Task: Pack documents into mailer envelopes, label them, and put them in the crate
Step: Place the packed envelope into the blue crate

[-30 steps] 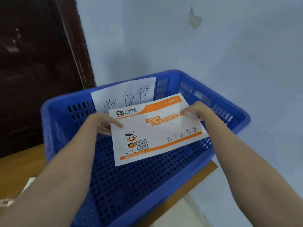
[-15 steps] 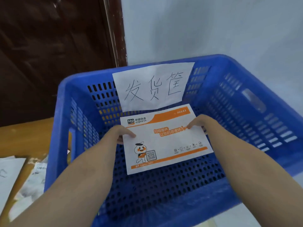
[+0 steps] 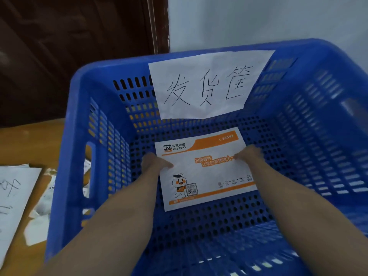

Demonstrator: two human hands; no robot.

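Both grips, mailer lower in crate

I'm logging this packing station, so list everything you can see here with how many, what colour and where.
crate: one, blue, perforated plastic, on the table, fills most of the view.
paper sign: one, white with black handwriting, on the crate's far inner wall.
mailer envelope: one, white and orange, inside the crate, low over its floor.
table: one, tan wood, left of and under the crate.
loose papers: several, white, on the table left of the crate.
door: one, dark brown, behind the crate at left.
wall: pale blue-white, behind the crate.
left hand: holds the envelope's left edge.
right hand: holds its right edge.
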